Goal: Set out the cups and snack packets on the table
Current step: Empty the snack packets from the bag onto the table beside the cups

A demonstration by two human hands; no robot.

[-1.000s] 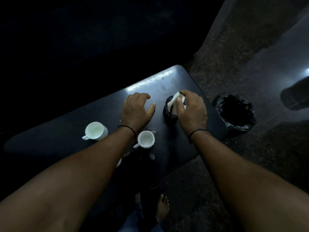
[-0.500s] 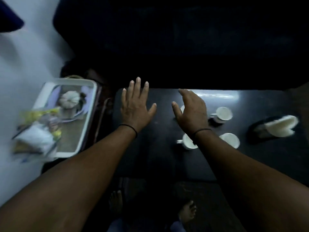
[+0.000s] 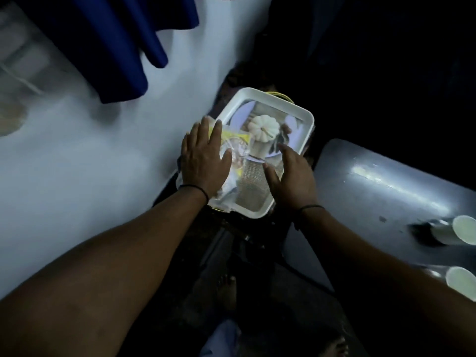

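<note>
Wall [image 3: 77, 176]: pale, fills the left side; blue curtain [image 3: 123, 42] hangs at top left.
Table [image 3: 386, 191]: dark, glossy, at right, well apart from the packets.
Tray [image 3: 307, 117]: white, rectangular, left of the table on some low dark support I cannot make out; long axis runs from near-left to far-right.
Tray contents: snack packets [image 3: 235, 150] heaped at its near-left end, one with a yellow top; pumpkin picture [image 3: 265, 127] printed on the tray floor, no real object.
Left hand [image 3: 203, 161]: flat, fingers spread, palm down on the packets; not closed on anything. Nearer hand to the packets.
Right hand [image 3: 291, 176]: open, fingers loose, over the tray's near-right rim, just beside the packets; holds nothing.
Key relation: packets lie directly under the left hand, left of the right; table is off to the right, so the carry likely goes rightward.
Cups [image 3: 461, 233]: two white ones already on the table at the right edge.
</note>
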